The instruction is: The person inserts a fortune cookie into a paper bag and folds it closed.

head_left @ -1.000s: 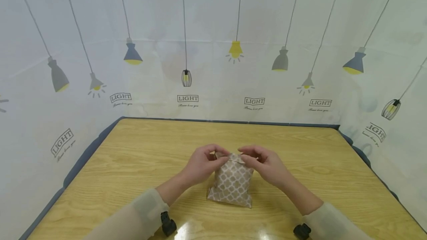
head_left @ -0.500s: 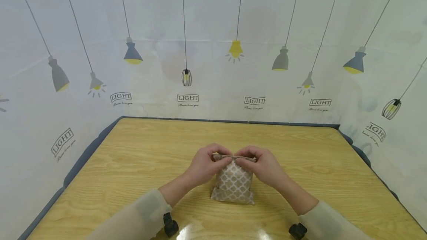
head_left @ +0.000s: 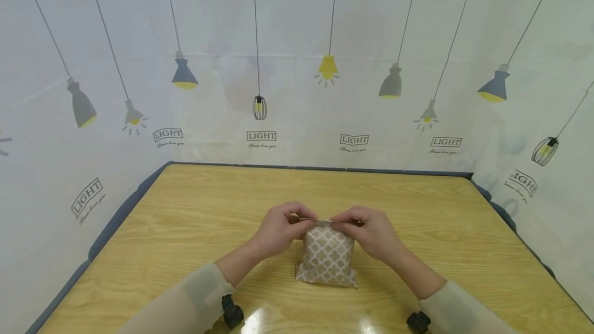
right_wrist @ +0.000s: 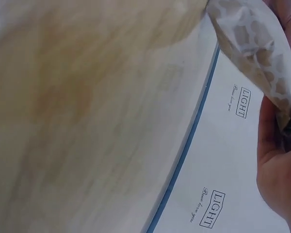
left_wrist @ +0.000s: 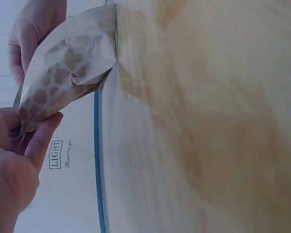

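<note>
A tan paper bag [head_left: 328, 255] with a white lattice pattern stands on the table, its top edge folded over. My left hand [head_left: 280, 228] pinches the left end of that fold between thumb and fingers. At the right end, my right hand [head_left: 369, 232] pinches the same fold. In the left wrist view the bag [left_wrist: 63, 68] looks plump, its base resting on the wood, with the left hand [left_wrist: 17, 165] at its top corner. The right wrist view has the bag [right_wrist: 254, 46] with the right hand [right_wrist: 281, 160] at its corner. The bag's contents are hidden.
The wooden table [head_left: 209, 205] spreads around the bag, with a dark blue edge [head_left: 320, 170] along its back and sides. Behind it hangs a pale backdrop [head_left: 297, 81] printed with lamps. Black cameras [head_left: 232, 314] sit on both wrists.
The bag's top flap has been folded over and down. Both hands came together at the middle of the fold, then moved apart slightly along it. The bag shifted a little to the right.
</note>
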Tool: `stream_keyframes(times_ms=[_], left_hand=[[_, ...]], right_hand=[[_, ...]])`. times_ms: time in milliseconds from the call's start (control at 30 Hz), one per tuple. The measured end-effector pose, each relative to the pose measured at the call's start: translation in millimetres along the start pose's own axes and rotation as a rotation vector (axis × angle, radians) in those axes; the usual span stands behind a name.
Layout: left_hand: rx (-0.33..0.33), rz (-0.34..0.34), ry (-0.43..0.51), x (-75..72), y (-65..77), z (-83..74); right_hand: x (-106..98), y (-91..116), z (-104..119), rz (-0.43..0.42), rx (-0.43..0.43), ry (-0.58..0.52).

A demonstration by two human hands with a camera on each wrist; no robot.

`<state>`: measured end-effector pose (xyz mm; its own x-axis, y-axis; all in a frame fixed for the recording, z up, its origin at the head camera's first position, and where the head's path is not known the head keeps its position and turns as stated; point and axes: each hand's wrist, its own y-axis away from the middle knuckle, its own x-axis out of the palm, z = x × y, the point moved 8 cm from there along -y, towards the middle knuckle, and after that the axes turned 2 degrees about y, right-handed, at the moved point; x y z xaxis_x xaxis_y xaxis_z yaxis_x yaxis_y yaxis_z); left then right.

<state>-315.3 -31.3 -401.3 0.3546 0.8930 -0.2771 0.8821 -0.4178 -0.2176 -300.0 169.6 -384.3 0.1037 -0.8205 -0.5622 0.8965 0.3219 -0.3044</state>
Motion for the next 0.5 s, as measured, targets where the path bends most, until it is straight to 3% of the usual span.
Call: stream_keyframes(times_ms=[200,333,500], left_hand=[[-0.016,-0.016,0.026,-5.6,1.7,2.2],[-0.023,-0.025,0.036,-8.0,0.4,4.7],[-0.105,-0.007,0.134,-10.8,-0.8,13.8]], right_hand=[[-4,3,-15,0.048,0.173,-0.031],[-6,4,-11,0.041,0.143,-0.071],[-10,3,-8,0.006,0.083,-0.056]])
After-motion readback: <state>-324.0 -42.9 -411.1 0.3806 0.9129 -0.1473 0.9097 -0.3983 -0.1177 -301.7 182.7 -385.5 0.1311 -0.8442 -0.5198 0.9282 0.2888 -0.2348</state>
